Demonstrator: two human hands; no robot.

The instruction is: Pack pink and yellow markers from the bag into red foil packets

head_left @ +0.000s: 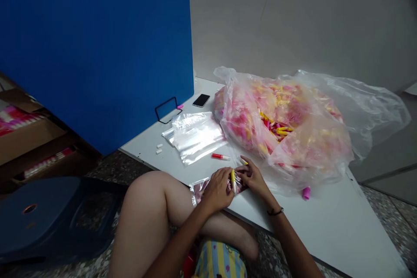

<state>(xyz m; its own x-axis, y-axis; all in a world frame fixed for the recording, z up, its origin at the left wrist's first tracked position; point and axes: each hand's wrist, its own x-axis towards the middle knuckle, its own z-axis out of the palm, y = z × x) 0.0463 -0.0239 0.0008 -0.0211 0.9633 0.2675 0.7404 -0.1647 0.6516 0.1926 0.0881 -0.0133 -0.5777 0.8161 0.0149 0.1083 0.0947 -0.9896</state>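
A small clear plastic bag (196, 193) lies at the table's front edge, with pinkish contents. My left hand (219, 187) rests over it, fingers curled against a slim tube with a yellow cap (233, 178) and a pale lower end. Just right of that tube is my right hand (256, 179), its fingers apart over the bag's other end. A bit of yellow shows by its fingertips, too covered to identify. Beyond my hands lies a red-capped tube (220, 157).
A big translucent sack (312, 152) of red, pink and yellow tubes fills the table's back right. Flat clear bags (198, 137), a phone (201, 100), a black wire stand (167, 108) and small white pieces (159, 151) lie left. A pink cap (306, 193) sits right. A blue panel (97, 43) rises behind.
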